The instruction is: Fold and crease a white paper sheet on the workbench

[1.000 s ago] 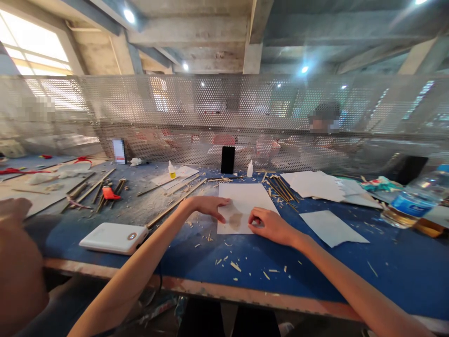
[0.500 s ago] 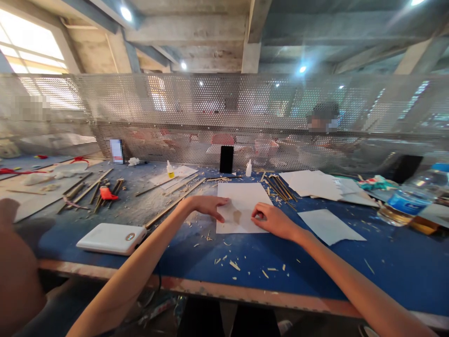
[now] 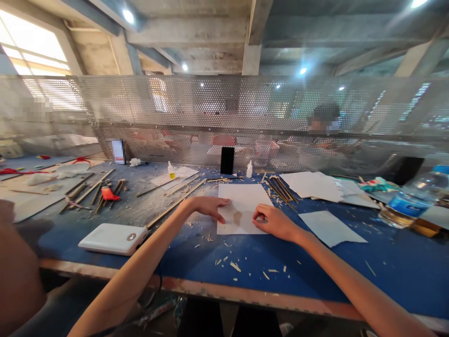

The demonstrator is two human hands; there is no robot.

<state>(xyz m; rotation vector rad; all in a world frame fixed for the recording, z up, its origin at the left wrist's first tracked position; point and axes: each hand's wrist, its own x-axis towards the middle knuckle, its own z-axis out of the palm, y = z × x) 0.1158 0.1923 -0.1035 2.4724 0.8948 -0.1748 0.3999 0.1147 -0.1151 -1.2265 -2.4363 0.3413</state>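
A white sheet of paper (image 3: 245,196) lies flat on the blue table, with a small brownish patch (image 3: 237,216) near its middle. At the sheet's left edge rests my left hand (image 3: 209,207), open, thumb and fingers apart over the paper. My right hand (image 3: 267,219) is on the sheet's right side, its fingers curled in and thumb against them. Whatever those fingers hold, if anything, is too small or hidden to make out. Pale wood splinters (image 3: 235,266) are scattered in front of the sheet.
Behind the sheet stand a black phone (image 3: 227,160), a white glue bottle (image 3: 249,169) and a yellow-labelled bottle (image 3: 171,171). Thin sticks (image 3: 280,189) lie to the right. A white power bank (image 3: 108,238) sits left, a water bottle (image 3: 409,203) far right. A perforated screen (image 3: 196,117) borders the table.
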